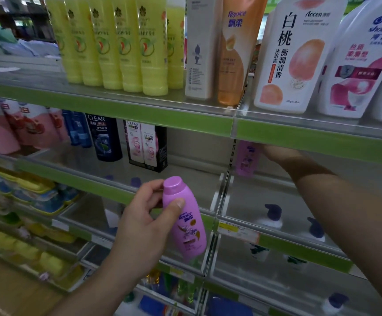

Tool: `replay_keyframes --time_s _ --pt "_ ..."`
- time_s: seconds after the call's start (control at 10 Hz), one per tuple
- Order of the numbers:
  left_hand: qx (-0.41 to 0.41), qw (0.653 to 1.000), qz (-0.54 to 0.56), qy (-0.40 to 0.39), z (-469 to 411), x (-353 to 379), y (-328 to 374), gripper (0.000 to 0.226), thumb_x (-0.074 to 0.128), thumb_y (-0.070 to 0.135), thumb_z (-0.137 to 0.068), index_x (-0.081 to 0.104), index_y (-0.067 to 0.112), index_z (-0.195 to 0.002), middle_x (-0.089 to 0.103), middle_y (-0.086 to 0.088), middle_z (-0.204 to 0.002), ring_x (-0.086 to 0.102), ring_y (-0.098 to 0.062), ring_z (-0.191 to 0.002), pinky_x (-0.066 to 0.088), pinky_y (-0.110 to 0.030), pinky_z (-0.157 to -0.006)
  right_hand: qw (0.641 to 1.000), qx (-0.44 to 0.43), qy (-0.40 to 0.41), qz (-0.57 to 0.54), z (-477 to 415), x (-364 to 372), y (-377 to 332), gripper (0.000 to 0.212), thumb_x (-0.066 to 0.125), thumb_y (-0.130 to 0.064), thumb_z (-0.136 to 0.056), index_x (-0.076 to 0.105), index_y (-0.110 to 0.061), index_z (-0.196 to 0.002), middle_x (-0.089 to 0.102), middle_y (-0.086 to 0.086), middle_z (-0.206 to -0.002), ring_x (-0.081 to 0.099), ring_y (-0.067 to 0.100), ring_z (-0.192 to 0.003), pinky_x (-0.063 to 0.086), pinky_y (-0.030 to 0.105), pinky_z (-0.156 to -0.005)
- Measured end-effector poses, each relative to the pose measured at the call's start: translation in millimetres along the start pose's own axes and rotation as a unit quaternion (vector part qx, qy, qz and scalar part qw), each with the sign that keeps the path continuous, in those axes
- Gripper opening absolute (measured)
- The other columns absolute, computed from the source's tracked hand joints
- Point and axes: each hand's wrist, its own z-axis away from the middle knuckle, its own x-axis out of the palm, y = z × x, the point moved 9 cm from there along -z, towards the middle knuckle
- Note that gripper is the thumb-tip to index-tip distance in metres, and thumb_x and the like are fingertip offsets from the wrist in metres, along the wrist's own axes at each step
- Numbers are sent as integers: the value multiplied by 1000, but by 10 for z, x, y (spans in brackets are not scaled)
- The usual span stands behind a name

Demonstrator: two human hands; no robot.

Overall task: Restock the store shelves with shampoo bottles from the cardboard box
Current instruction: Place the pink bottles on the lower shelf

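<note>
Plainly the restocking is only partway, as I judge it: one purple shampoo bottle (246,159) already stands upright on the middle shelf (276,190), right of the frame's centre and just beside the divider (231,156). Much of that shelf around it shows bare. A second purple bottle (185,224) is in hand and not yet shelved. The cardboard box is out of view, so how many bottles remain cannot be told. Below the centre of the frame the left hand (144,224) holds the second purple bottle tilted, cap toward the upper left. Its fingers (176,207) curl round the body just under the cap, with the thumb pressed on the front. At the right centre the right hand (279,153) reaches in under the green price rail (322,137) toward the standing bottle. Its fingers are mostly hidden by that rail, so I cannot tell whether they grip the bottle, merely touch it, or are clear of it.
</note>
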Motion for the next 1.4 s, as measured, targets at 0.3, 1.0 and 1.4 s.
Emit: replay_keyframes --time_s 0.3,1.0,1.4 --pt "55 994 57 -76 -608 684 382 31 69 12 -91 60 22 -119 74 -2 -111 72 -10 -99 57 -21 -78 949 -165 -231 -136 1046 493 -279 48 89 -36 -65 72 -25 -109 77 -5 -101 73 15 -89 59 25 -78" --pt "-1 999 -50 11 -782 730 -362 20 71 17 -89 62 27 -104 64 4 -98 60 -7 -88 48 -16 -78 979 -21 33 -199 -248 323 718 17 79 -14 -83 65 -23 -90 66 -11 -80 64 7 -67 48 16 -45" --pt "-32 998 -50 -29 -180 713 -612 12 66 36 -82 64 45 -90 65 21 -98 63 1 -89 53 -20 -72 990 -31 78 -116 -299 421 729 36 78 -28 -83 53 -23 -108 66 2 -101 66 26 -89 56 41 -80"
